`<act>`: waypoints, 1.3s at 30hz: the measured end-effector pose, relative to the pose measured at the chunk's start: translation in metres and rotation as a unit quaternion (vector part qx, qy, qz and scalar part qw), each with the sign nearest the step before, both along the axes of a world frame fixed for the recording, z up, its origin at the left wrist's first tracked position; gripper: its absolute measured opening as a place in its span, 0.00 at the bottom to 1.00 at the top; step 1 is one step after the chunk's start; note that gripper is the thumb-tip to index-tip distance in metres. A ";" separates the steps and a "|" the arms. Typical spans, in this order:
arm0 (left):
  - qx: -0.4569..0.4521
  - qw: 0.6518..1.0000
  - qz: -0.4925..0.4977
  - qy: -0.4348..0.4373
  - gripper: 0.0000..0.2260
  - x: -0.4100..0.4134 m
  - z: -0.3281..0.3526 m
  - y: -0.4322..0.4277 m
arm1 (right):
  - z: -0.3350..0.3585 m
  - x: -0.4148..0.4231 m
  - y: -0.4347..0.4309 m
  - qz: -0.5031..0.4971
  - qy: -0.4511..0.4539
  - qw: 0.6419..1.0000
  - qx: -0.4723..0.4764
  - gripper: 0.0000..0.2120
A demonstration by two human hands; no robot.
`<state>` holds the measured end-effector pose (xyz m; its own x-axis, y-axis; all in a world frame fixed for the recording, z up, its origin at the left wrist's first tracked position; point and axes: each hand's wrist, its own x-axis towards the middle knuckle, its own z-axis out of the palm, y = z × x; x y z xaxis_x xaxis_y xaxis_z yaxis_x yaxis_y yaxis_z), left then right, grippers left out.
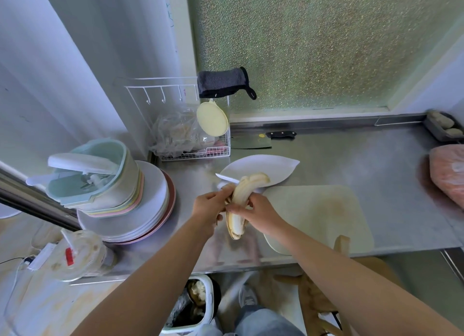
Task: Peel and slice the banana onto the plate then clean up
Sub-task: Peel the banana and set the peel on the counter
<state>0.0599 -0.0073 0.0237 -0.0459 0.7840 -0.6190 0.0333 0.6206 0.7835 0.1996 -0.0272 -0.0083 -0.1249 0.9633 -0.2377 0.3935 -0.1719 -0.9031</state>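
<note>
both hands meet over the steel counter (351, 165), near the left edge of the pale cutting board (319, 217). the left hand (208, 207) grips the banana (241, 197) from the left; the right hand (256, 210) pinches a peel strip (234, 225) hanging down. the bare tip points toward the white plate (276, 167) just beyond, beside a white knife (227, 178).

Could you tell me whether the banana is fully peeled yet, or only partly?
Partly peeled. The banana shows bare flesh along its upper part, while a peel strip hangs below both hands.
</note>
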 end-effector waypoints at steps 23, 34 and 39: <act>0.075 0.994 -0.043 -0.059 0.20 -0.014 -0.016 0.002 | 0.016 0.009 0.017 -0.322 0.438 0.821 -0.176 0.27; 0.194 0.946 -0.260 0.016 0.10 -0.017 -0.020 -0.002 | 0.015 0.008 0.022 -0.372 0.419 0.800 -0.216 0.23; 0.193 0.936 -0.296 -0.004 0.10 -0.023 -0.025 -0.001 | 0.016 0.009 0.019 -0.370 0.394 0.812 -0.220 0.20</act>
